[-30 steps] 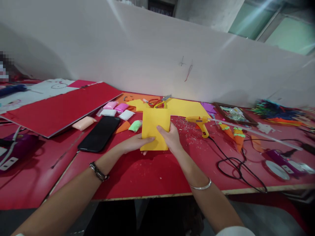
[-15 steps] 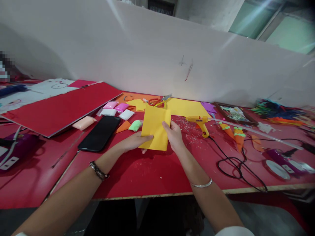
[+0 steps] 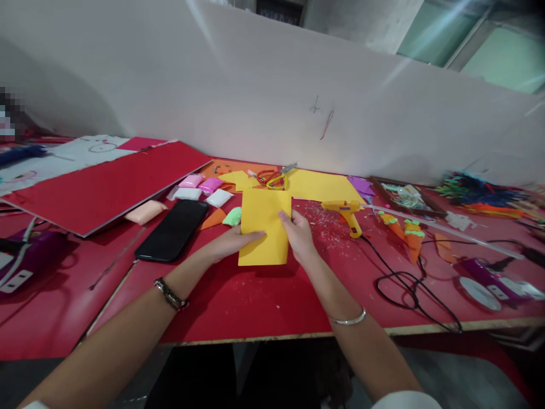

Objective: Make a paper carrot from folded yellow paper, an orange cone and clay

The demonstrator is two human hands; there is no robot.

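Observation:
Between my two hands is a yellow sheet of paper or craft foam point(image 3: 266, 216), roughly rectangular, held up over the red table. My left hand point(image 3: 227, 241) grips its left edge, thumb across the front and fingers hidden behind. On the right edge my right hand point(image 3: 298, 232) pinches it, thumb in front. Just left of the sheet lie a green clay packet point(image 3: 233, 216) and an orange paper piece point(image 3: 213, 218). Behind its top edge sit scissors point(image 3: 276, 177) with red and yellow handles. A yellow glue gun point(image 3: 348, 215) rests to the right.
A black phone point(image 3: 174, 230) and several clay packets point(image 3: 187, 194) lie left. A red board point(image 3: 106, 184) stands tilted beyond. Right are a looped black cord point(image 3: 400, 304), orange cones point(image 3: 414, 244), a brown tray point(image 3: 430, 213) and a purple power strip point(image 3: 489, 278). The table's front edge point(image 3: 293, 339) is near me.
The yellow sheet has shifted slightly left and down and turned more upright. Both hands still hold it, and the other things on the table stay put.

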